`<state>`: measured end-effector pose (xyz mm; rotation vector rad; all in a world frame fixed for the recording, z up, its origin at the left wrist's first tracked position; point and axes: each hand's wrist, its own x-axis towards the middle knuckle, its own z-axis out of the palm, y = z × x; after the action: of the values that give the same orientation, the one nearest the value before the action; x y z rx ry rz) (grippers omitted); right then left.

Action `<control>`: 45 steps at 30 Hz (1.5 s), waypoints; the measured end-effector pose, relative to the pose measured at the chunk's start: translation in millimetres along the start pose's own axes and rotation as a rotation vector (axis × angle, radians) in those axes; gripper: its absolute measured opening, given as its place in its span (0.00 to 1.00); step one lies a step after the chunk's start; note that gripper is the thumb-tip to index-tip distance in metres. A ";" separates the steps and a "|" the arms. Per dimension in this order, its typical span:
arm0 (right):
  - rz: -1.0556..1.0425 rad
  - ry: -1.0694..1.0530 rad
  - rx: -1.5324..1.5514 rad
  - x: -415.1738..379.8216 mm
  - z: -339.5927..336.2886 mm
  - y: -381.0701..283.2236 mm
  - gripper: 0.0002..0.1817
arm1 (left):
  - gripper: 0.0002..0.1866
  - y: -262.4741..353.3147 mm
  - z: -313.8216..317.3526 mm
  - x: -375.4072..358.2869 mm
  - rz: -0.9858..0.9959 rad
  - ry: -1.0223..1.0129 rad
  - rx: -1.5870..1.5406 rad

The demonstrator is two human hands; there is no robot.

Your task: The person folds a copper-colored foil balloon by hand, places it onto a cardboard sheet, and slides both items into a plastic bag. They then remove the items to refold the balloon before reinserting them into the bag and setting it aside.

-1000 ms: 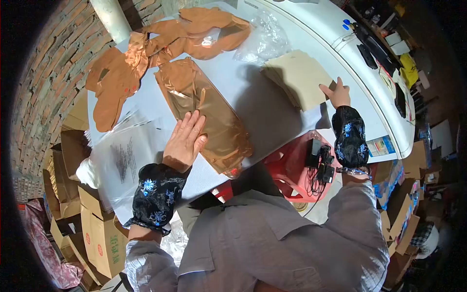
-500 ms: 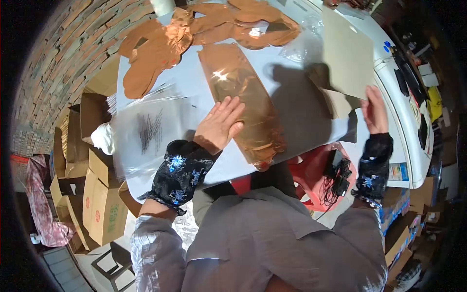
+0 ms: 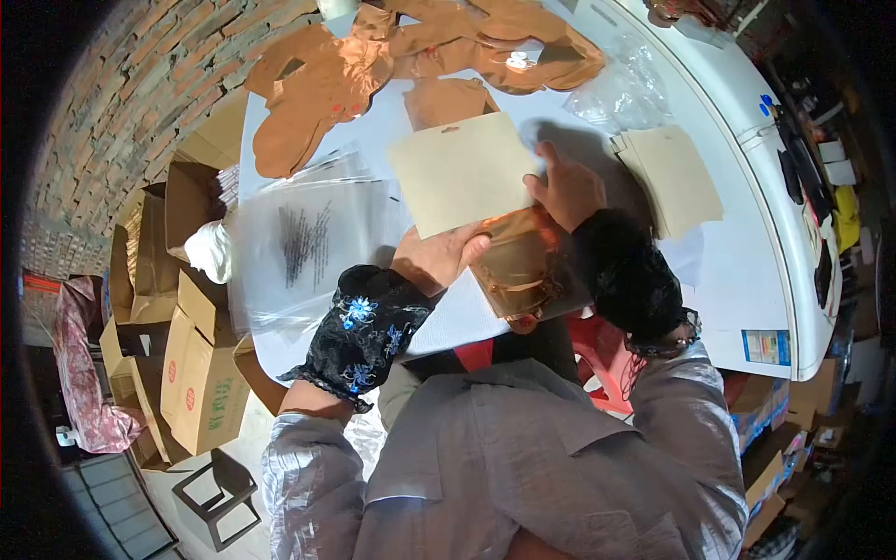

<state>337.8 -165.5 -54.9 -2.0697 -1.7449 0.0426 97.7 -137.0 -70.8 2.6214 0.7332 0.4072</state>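
Observation:
A cream cardboard sheet [image 3: 462,173] with a hang slot near its top edge lies over a brown, glossy plastic-wrapped pack [image 3: 513,266]. The pack's far end and near end stick out from beneath it. My left hand [image 3: 439,257] is at the sheet's lower edge, thumb stretched out above the pack; its other fingers are hidden under the sheet. At the right edge, my right hand [image 3: 571,187] has its fingers apart, with the thumb tip at the sheet's edge. More cream sheets [image 3: 667,177] lie stacked to the right.
Brown flat cut-outs [image 3: 317,98] cover the table's far side. Clear plastic bags [image 3: 313,243] lie at left, and crumpled clear plastic [image 3: 625,89] at the back right. A white fridge-like appliance [image 3: 770,252] borders the right. Cardboard boxes [image 3: 201,373] stand on the floor at left.
My right hand has moved left from the stack, and a cream sheet now covers the middle of the brown pack. My left hand's fingers, flat on the pack before, are now beneath the sheet.

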 end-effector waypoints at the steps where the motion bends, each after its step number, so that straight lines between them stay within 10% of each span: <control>1: -0.112 0.043 -0.024 0.8 0.7 0.3 0.20 | 0.24 0.3 -0.7 0.0 0.003 0.007 -0.005; 8: -0.663 0.008 0.119 23.3 29.3 20.2 0.21 | 0.25 -2.5 3.8 -0.8 0.029 0.020 0.007; 31: -0.733 0.043 0.123 27.7 24.8 22.3 0.23 | 0.17 4.4 -1.2 -9.3 0.037 0.186 -0.113; 45: -0.929 -0.275 -0.164 58.7 21.0 11.1 0.29 | 0.24 78.9 25.3 -53.0 -0.430 0.421 -0.171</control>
<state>354.2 -104.8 -63.1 -1.1914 -2.7867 -0.1017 97.6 -235.3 -67.7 2.1564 1.2978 0.8557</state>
